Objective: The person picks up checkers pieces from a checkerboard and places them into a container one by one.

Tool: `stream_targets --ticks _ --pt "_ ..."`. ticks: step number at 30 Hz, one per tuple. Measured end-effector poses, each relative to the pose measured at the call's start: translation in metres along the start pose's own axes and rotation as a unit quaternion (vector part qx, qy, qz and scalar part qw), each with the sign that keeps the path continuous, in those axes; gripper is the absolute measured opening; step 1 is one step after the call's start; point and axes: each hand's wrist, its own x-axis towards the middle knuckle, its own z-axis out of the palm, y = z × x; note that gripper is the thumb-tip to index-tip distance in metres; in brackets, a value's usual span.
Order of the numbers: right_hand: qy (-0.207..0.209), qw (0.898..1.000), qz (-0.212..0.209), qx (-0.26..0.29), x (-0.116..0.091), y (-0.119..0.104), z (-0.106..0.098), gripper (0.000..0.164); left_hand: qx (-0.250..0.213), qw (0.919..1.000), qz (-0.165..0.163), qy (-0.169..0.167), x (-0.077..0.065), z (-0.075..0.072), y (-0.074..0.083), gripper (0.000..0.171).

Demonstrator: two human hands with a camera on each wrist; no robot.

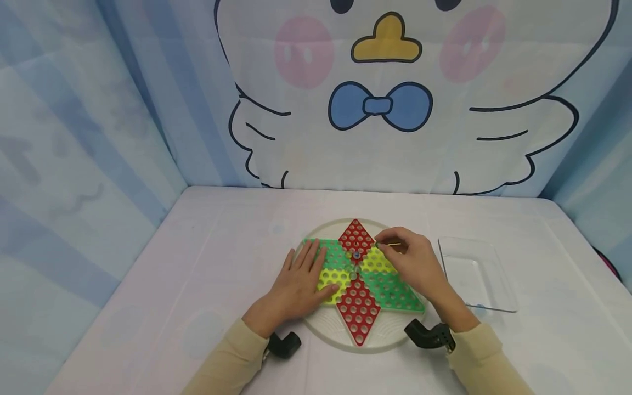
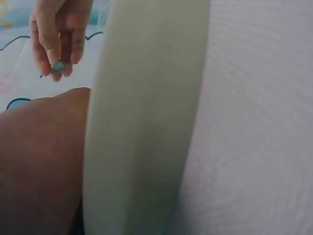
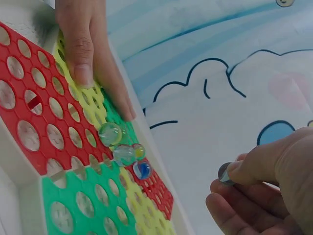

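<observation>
A Chinese checkers board (image 1: 359, 312) with red, green and yellow hole panels sits in a round cream base (image 1: 321, 329). My left hand (image 1: 296, 291) rests on its left side, fingers extended over the green and yellow panels. Above the board's upper right, my right hand (image 1: 412, 263) pinches a glass marble (image 3: 225, 174) between thumb and fingers. Near the board's centre, several other marbles sit in the holes, among them a clear one (image 3: 110, 133) and a blue one (image 3: 142, 169).
Right of the board lies a clear plastic tray (image 1: 501, 274) on the white tablecloth (image 1: 197, 285). Behind the table hangs a cloth backdrop (image 1: 385, 159) with a cartoon bird, and more printed cloth (image 1: 74, 164) closes off the left side.
</observation>
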Motion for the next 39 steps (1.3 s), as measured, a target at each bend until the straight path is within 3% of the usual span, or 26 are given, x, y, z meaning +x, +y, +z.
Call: stream_targets --ticks 17,28,39 --pt "0.058 0.997 0.037 -0.024 -0.003 0.002 -0.042 0.018 -0.002 1.0 0.0 0.001 0.001 0.002 0.0 0.085" --pt "0.072 0.996 0.06 -0.009 -0.007 0.01 -0.068 0.024 -0.004 1.0 0.001 0.002 -0.001 0.0 0.001 0.085" --pt "0.067 0.991 0.103 -0.054 -0.014 0.026 -0.095 0.028 -0.007 1.0 -0.001 0.003 -0.001 -0.001 0.002 0.085"
